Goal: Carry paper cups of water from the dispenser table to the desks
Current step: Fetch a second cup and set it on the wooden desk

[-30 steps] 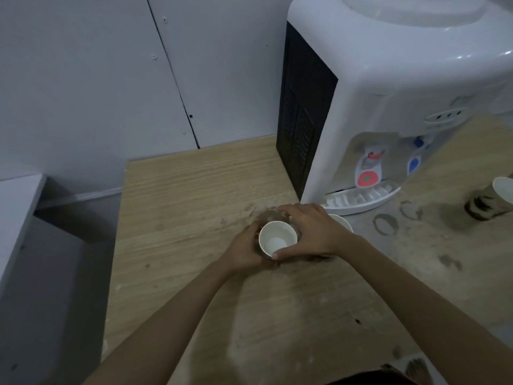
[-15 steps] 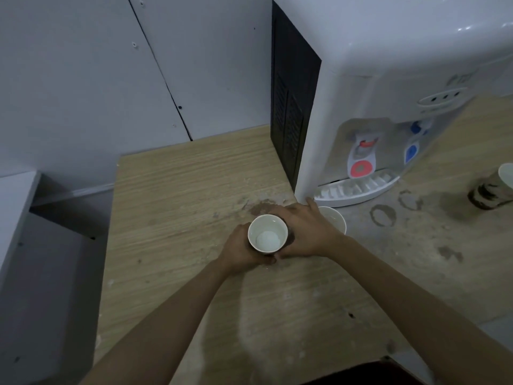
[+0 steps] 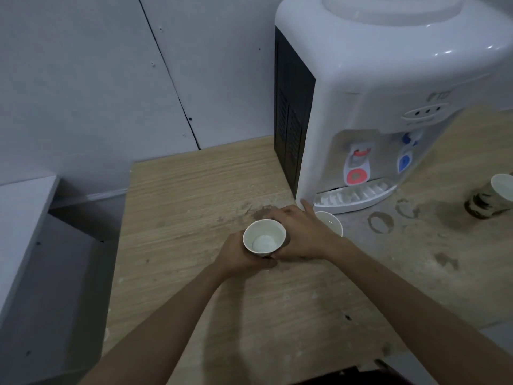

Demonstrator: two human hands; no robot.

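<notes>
Wood-grain tabletop [image 3: 180,195], stained and dusty, fills my view, with the white water dispenser [image 3: 388,93] standing on it against a pale panelled wall. Just in front of the dispenser's left corner I see both hands wrapped around one paper cup [image 3: 264,239]: the left hand [image 3: 238,255] cradles its near side, the right hand [image 3: 302,236] curls over its far side. A second cup [image 3: 331,222] sits beside the dispenser's drip tray [image 3: 358,194], and a patterned cup [image 3: 491,195] stands well to the dispenser's right.
</notes>
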